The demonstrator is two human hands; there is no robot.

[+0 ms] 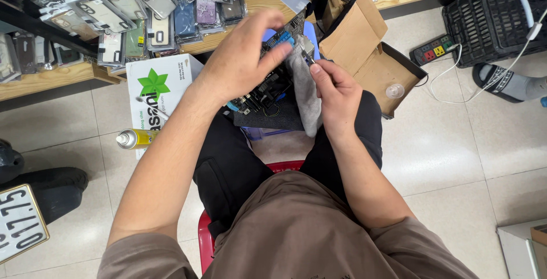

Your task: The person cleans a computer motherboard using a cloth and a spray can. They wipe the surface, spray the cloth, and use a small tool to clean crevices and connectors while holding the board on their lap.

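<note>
L hand [242,56] grips circuit board [268,94]; R hand [336,94] pinches grey cloth [305,94] beside it.

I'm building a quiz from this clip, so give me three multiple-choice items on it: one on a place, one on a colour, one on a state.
1. Where does the yellow spray can lie?
A. on the floor tiles beside the white box
B. on the wooden shelf
C. inside the black crate

2. What colour is the stool seat under the person?
A. blue
B. red
C. green

3. How is the brown cardboard box by the right knee?
A. taped shut
B. crushed flat
C. open, flap raised

Answers: 1 A, the can lies on its side on the tiles against the white box. 2 B, a red rim shows between the legs. 3 C, its flap stands up and the inside shows, while the left hand holds the circuit board and the right hand pinches a grey cloth.
</note>
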